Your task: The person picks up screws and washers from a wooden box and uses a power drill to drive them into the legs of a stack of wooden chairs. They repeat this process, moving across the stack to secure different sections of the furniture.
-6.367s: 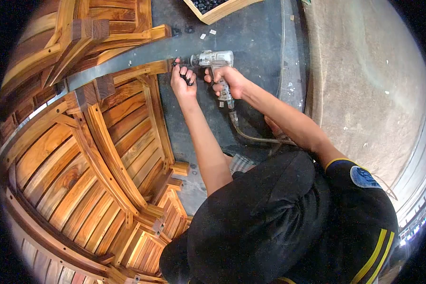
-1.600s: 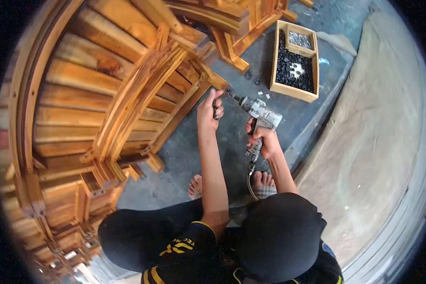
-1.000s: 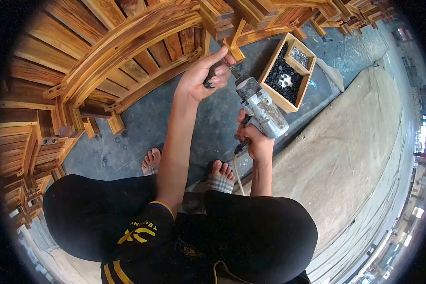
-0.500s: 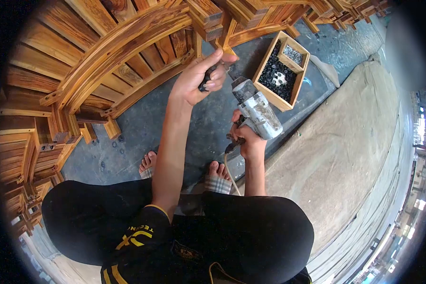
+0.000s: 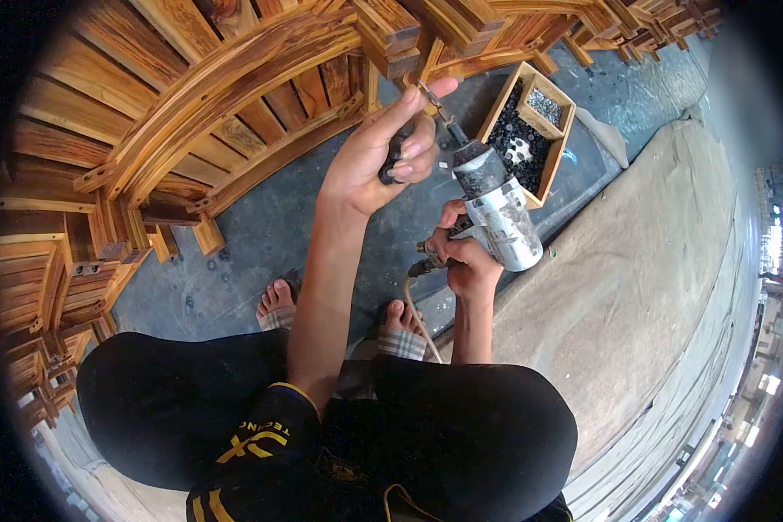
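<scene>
My right hand [image 5: 471, 257] is wrapped round the handle of a worn silver-and-black air impact driver [image 5: 503, 222], its hose running down toward my lap. The driver's bit [image 5: 451, 124] points up and left, its tip at my left hand [image 5: 376, 155]. Thumb and index finger there pinch at a small metal piece by the bit tip, apparently a screw [image 5: 430, 93]. Dark round pieces [image 5: 398, 150], like black rubber feet, are held under the curled fingers of that same hand. Wooden slatted furniture legs [image 5: 390, 39] stand just beyond my fingertips.
A wooden box [image 5: 562, 163] holds many black round pieces [image 5: 500, 130], a white object [image 5: 518, 150] and a small compartment of metal screws [image 5: 545, 106]. Curved slatted wooden furniture [image 5: 226, 74] lines the left and far side. A beige cloth [image 5: 618, 261] covers the right side.
Both hands have shifted right, the driver also slightly lower. The bit now shows more plainly, with its tip at my left fingertips.
</scene>
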`<control>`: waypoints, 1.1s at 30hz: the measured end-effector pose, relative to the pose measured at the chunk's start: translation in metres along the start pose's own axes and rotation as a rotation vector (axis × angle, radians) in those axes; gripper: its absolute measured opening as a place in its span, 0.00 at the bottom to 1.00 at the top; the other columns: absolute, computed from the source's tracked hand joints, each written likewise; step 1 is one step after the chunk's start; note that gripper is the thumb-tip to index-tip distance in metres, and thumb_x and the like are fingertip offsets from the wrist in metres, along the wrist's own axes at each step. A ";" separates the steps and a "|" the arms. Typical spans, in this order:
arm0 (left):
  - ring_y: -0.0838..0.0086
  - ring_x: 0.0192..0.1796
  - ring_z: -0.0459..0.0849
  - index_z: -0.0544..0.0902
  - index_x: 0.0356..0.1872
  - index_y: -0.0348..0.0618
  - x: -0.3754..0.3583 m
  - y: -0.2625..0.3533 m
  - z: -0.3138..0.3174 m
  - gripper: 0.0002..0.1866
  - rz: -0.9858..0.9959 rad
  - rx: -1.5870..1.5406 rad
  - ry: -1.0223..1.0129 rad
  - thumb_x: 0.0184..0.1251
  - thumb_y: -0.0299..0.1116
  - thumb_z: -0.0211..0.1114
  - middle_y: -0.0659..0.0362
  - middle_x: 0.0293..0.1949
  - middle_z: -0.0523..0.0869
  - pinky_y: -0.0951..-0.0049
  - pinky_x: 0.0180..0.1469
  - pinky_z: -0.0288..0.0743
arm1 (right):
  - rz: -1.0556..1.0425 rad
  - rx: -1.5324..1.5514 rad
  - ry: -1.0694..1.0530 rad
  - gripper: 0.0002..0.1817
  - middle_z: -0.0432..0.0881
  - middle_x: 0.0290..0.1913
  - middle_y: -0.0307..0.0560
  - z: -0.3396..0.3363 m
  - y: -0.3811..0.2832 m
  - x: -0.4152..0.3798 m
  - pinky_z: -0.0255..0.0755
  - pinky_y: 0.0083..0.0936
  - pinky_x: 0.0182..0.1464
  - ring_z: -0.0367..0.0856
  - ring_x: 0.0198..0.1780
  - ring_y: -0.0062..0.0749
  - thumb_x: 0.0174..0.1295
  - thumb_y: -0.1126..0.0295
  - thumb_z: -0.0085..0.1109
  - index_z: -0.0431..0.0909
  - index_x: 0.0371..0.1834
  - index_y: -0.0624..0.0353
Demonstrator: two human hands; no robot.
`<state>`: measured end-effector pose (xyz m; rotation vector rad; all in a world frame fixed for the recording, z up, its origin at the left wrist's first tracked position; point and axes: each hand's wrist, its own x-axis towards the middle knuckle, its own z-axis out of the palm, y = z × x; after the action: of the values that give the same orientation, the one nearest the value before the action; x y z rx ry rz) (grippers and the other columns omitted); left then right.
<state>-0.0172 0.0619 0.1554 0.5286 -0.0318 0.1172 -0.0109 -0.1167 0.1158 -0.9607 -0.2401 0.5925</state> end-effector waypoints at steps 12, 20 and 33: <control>0.76 0.16 0.66 0.75 0.34 0.34 -0.002 -0.011 -0.044 0.16 0.088 -0.049 0.386 0.66 0.39 0.46 0.59 0.20 0.73 0.78 0.17 0.55 | -0.064 -0.100 0.031 0.23 0.73 0.36 0.48 -0.003 -0.005 -0.011 0.67 0.27 0.27 0.68 0.19 0.28 0.34 0.86 0.45 0.72 0.40 0.67; 0.80 0.17 0.66 0.72 0.37 0.38 0.002 -0.012 -0.049 0.16 0.057 0.003 0.387 0.71 0.44 0.54 0.62 0.21 0.70 0.80 0.17 0.56 | -0.010 -0.066 0.067 0.16 0.72 0.27 0.44 0.001 -0.005 -0.015 0.60 0.20 0.23 0.68 0.21 0.24 0.35 0.82 0.48 0.73 0.33 0.66; 0.81 0.16 0.66 0.74 0.32 0.38 -0.001 -0.018 -0.058 0.15 0.094 0.023 0.507 0.66 0.41 0.63 0.62 0.19 0.71 0.81 0.15 0.55 | 0.024 -0.111 0.031 0.14 0.74 0.32 0.45 0.000 0.001 -0.015 0.61 0.20 0.26 0.69 0.25 0.25 0.39 0.83 0.51 0.74 0.33 0.66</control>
<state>-0.0156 0.0754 0.0962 0.5082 0.4404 0.3403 -0.0237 -0.1247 0.1158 -1.0802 -0.2361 0.5905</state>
